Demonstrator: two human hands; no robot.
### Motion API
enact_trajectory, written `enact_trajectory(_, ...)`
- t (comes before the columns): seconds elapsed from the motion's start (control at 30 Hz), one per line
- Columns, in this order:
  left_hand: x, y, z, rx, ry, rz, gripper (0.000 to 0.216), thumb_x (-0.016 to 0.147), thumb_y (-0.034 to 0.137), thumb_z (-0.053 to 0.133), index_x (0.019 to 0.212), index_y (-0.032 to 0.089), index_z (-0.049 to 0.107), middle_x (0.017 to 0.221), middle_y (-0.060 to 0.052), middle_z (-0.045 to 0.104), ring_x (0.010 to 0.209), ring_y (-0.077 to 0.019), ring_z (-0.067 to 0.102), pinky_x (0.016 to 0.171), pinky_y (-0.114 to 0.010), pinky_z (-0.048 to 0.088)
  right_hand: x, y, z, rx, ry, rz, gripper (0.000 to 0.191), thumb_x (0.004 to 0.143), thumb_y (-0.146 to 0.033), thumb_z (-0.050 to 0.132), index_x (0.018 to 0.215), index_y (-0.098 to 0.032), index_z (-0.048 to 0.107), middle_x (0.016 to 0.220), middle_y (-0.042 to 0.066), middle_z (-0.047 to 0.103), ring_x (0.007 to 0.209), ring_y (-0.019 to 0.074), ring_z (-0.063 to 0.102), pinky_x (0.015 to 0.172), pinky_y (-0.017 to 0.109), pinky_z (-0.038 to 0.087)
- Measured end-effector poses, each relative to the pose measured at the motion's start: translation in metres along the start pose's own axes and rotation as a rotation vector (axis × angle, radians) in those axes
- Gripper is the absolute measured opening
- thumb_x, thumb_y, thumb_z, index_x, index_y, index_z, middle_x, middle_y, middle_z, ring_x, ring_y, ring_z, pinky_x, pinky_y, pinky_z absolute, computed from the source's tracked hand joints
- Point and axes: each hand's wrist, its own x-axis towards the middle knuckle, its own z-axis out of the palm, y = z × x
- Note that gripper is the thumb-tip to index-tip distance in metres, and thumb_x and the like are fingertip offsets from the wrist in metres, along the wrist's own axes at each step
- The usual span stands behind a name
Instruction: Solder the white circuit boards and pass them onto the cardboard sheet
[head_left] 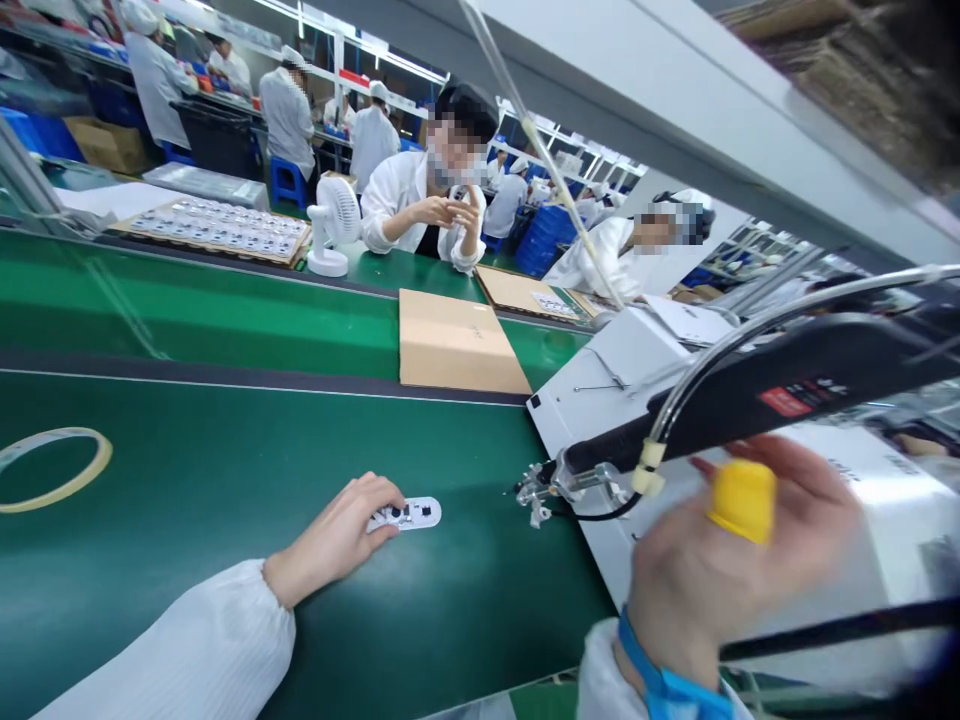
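My left hand [349,525] rests on the green work surface, its fingers closed on the near end of a flat white panel with rounded ends [424,513]. Small black parts show on the panel's upper face; my fingers cover the rest. My right hand [739,560] is raised beside the black arm of a machine [750,400], blurred by motion. A yellow cylindrical piece [742,500] shows at this hand; whether it is held or worn I cannot tell. Metal fittings [551,490] sit at the arm's tip, to the right of the panel.
The machine's white housing [607,370] stands on the right. A tape roll [97,465] lies at left. Past the dark strip are a cardboard sheet [457,345], a white fan [334,220] and a tray of parts [217,228]. A co-worker [420,195] sits opposite.
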Motion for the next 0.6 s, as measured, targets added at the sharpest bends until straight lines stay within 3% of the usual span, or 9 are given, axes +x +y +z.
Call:
enact_trajectory(0.03,0.001,0.003,0.006,0.005,-0.015,0.037,0.014,0.094,0.016,0.059,0.105,0.023,0.064,0.108,-0.004,0.066,0.097,-0.0226,0.056,0.085,-0.037,0.045,-0.001,0.005,0.016,0.022,-0.072,0.023,0.035,0.078,-0.034,0.075,0.110,-0.033,0.061,0.107,0.000,0.062,0.096,0.0206,0.062,0.076,0.035,0.053)
enact_trajectory(0.13,0.000,0.009,0.020,0.050,-0.040,0.137,0.014,0.096,0.015,0.055,0.104,0.021,0.066,0.116,-0.006,0.065,0.101,-0.0236,0.056,0.086,-0.038,0.045,-0.004,0.010,0.045,0.040,-0.271,0.167,0.017,0.084,-0.037,0.070,0.093,-0.024,0.065,0.081,0.002,0.065,0.072,0.0200,0.063,0.059,0.033,0.050)
enact_trajectory(0.23,-0.006,0.014,0.025,0.099,-0.042,0.186,0.016,0.097,0.012,0.053,0.101,0.020,0.067,0.117,-0.007,0.064,0.099,-0.0241,0.056,0.082,-0.038,0.046,-0.004,0.002,0.045,0.132,-0.423,0.234,0.016,0.085,-0.039,0.069,0.083,-0.024,0.065,0.068,0.000,0.060,0.059,0.0173,0.057,0.052,0.031,0.047)
enact_trajectory(0.4,-0.015,0.021,0.026,0.098,-0.048,0.213,0.017,0.096,0.010,0.051,0.094,0.019,0.066,0.111,-0.006,0.064,0.092,-0.0225,0.056,0.077,-0.036,0.045,0.004,-0.009,0.038,0.391,-0.743,0.273,0.027,0.081,-0.050,0.069,0.092,-0.025,0.067,0.052,-0.005,0.050,0.037,0.0122,0.044,0.039,0.029,0.041)
enact_trajectory(0.6,-0.017,0.022,0.028,0.074,-0.010,0.238,0.019,0.097,0.012,0.049,0.088,0.019,0.065,0.107,-0.006,0.064,0.089,-0.0210,0.055,0.074,-0.034,0.044,0.005,-0.017,0.052,0.390,-0.877,0.221,0.027,0.072,-0.052,0.079,0.082,-0.030,0.066,0.038,-0.010,0.037,0.021,0.0098,0.031,0.024,0.026,0.026)
